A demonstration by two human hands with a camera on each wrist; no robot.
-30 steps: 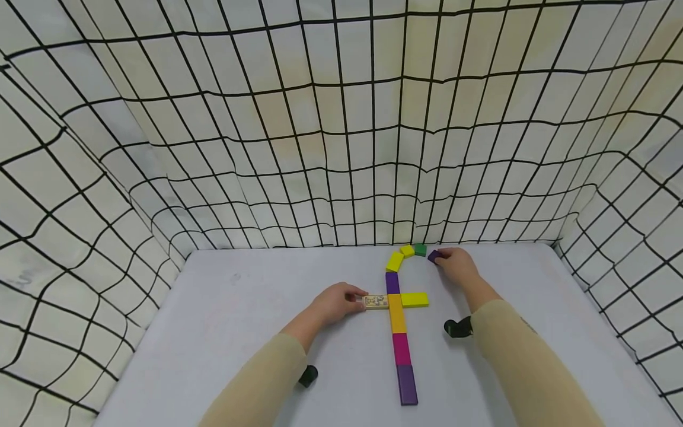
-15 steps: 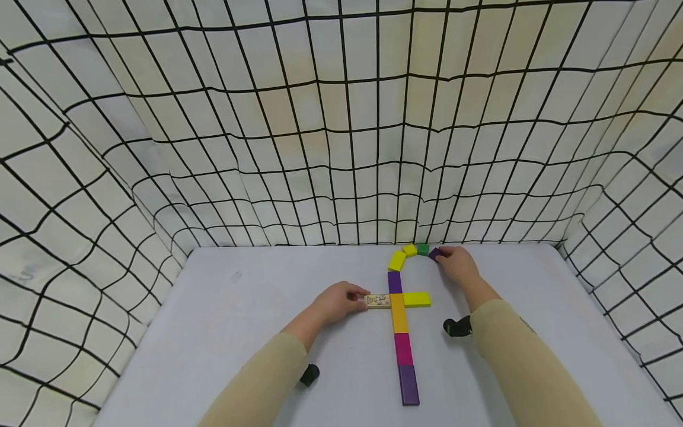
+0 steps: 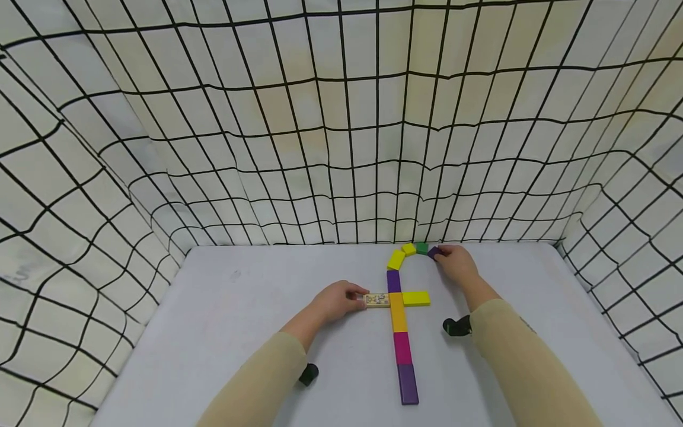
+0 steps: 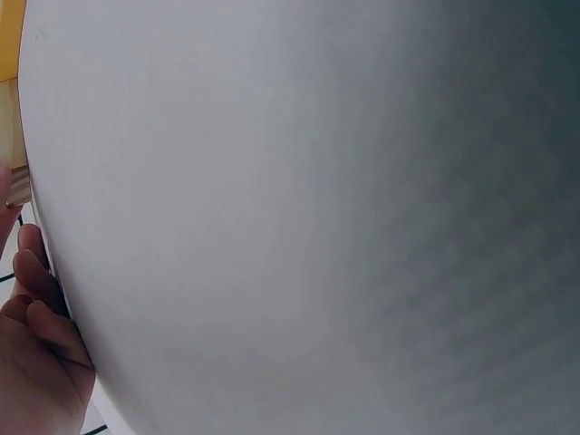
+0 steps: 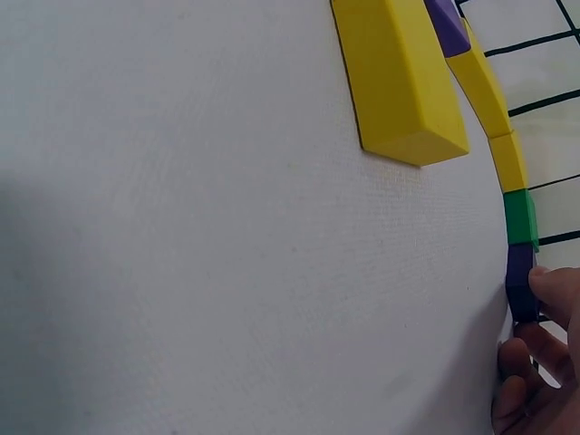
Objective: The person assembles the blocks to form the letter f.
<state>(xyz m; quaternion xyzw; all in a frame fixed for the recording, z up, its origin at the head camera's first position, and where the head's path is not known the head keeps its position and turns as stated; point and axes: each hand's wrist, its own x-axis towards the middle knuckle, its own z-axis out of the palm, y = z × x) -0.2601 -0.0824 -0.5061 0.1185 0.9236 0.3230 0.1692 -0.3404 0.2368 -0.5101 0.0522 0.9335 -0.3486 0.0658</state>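
Observation:
My left hand (image 3: 336, 301) pinches the left end of a pale wooden block (image 3: 377, 300) with a printed pattern, which lies against an orange block (image 3: 398, 313). Opposite it a yellow block (image 3: 416, 298) forms the other arm of a cross. At the far end, my right hand (image 3: 457, 264) holds a small dark purple block (image 3: 433, 252) between thumb and fingers. In the right wrist view this purple block (image 5: 520, 279) meets the green block (image 5: 520, 217) end to end. Two yellow blocks, the nearer one (image 3: 396, 260), continue the curve down to a purple block (image 3: 393, 281).
Below the orange block, a magenta block (image 3: 402, 348) and a longer purple block (image 3: 408, 384) carry the line towards me. Black wrist cameras, such as the right one (image 3: 457, 327), hang under the sleeves. A black net (image 3: 341, 178) over white sheeting walls the white table (image 3: 240, 332).
My right hand has slid the small purple block leftward, closing the gap to the green block. The left hand keeps its grip on the printed block; the head view has shifted slightly.

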